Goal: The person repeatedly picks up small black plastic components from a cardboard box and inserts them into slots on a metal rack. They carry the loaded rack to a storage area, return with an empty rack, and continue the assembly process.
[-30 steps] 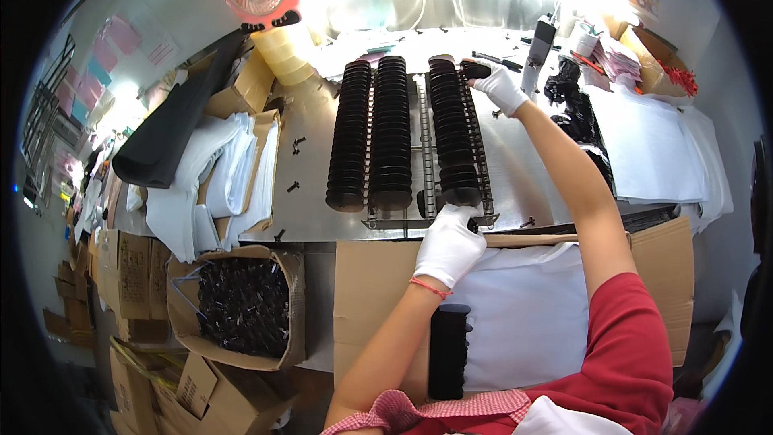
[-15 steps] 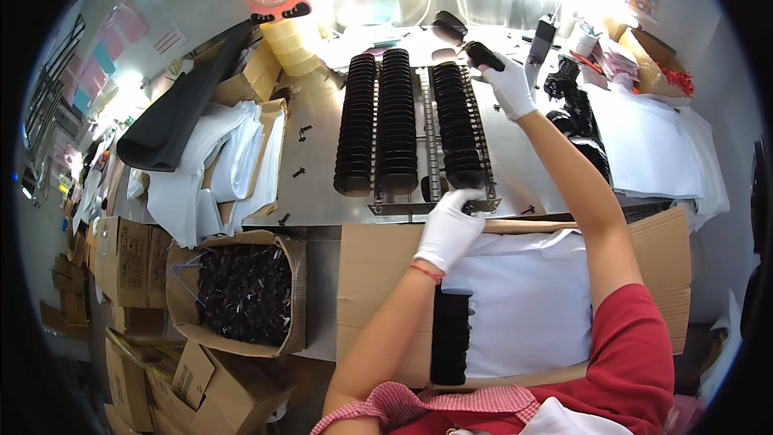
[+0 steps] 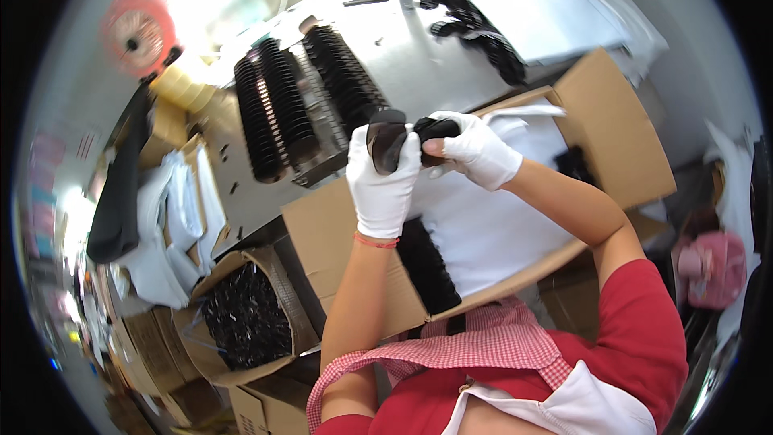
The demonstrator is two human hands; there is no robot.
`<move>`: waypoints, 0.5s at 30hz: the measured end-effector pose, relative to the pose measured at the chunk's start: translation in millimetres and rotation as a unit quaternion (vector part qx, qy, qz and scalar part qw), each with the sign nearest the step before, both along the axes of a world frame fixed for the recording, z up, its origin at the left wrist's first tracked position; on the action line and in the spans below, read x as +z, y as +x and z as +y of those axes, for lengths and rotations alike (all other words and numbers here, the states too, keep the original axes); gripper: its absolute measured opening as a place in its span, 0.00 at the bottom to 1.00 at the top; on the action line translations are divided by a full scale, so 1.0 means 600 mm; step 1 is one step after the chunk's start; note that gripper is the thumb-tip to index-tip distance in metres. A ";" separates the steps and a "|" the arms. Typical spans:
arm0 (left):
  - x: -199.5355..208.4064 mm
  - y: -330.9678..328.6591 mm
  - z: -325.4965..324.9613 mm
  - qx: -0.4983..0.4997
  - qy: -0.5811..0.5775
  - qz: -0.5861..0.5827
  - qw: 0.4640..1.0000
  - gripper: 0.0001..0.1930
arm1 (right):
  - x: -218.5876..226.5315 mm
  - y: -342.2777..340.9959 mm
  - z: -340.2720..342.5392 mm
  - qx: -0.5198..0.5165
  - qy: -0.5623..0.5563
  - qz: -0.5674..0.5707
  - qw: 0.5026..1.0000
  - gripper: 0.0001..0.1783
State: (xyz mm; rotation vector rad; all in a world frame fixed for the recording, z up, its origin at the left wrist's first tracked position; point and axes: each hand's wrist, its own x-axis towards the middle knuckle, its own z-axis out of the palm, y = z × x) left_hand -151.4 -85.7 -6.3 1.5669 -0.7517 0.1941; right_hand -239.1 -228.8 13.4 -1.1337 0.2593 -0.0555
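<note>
Gloved in white, my left hand (image 3: 380,193) is closed on a dark, glossy, rounded lens (image 3: 385,149), held up over the open carton. My right hand (image 3: 487,153), also gloved, grips a small black object (image 3: 437,129) right beside the lens; its kind is hard to make out. Behind the hands, a metal rack (image 3: 318,169) holds rows of dark lenses (image 3: 338,64) standing on edge. Below the hands, the cardboard carton (image 3: 322,229) contains white sheets (image 3: 499,234) and a row of black pieces (image 3: 427,266) along its left side.
Left of the carton stands a box (image 3: 298,298) full of small black parts. White sheets (image 3: 181,201), a black roll (image 3: 121,185), yellow tape rolls (image 3: 183,90) and a pink fan (image 3: 138,32) are at the left. Black plastic wrap (image 3: 475,24) lies on the metal table (image 3: 403,56).
My right hand has come back from the rack's far end with the black object. My left hand has left the rack's front and now holds a lens. The view has turned.
</note>
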 end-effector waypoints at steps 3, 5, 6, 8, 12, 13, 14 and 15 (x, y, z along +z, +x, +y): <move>-0.008 -0.022 -0.008 0.026 0.111 -0.336 0.935 0.17 | -0.029 -0.060 0.010 -0.076 -0.124 -0.010 0.989 0.15; -0.024 -0.049 -0.020 0.005 0.079 -0.323 0.943 0.15 | -0.049 -0.099 0.008 -0.123 -0.183 0.002 0.975 0.14; -0.034 -0.067 -0.022 -0.014 0.055 -0.259 0.964 0.13 | -0.036 -0.117 0.005 -0.142 -0.277 -0.014 0.950 0.13; -0.054 -0.112 -0.028 -0.079 0.025 0.019 0.996 0.10 | -0.029 -0.150 -0.025 -0.146 -0.489 -0.084 0.856 0.12; -0.027 -0.163 -0.048 -0.133 0.015 0.430 0.893 0.08 | -0.047 -0.199 -0.094 -0.186 -0.696 -0.196 0.665 0.11; -0.010 -0.166 -0.052 -0.149 -0.026 0.546 0.824 0.08 | -0.047 -0.211 -0.111 -0.194 -0.704 -0.172 0.661 0.11; -0.016 -0.163 -0.051 -0.195 -0.090 0.599 0.771 0.09 | -0.038 -0.215 -0.131 -0.202 -0.711 -0.132 0.661 0.12; -0.021 -0.161 -0.048 -0.221 -0.088 0.619 0.748 0.10 | -0.047 -0.220 -0.163 -0.209 -0.707 -0.091 0.669 0.12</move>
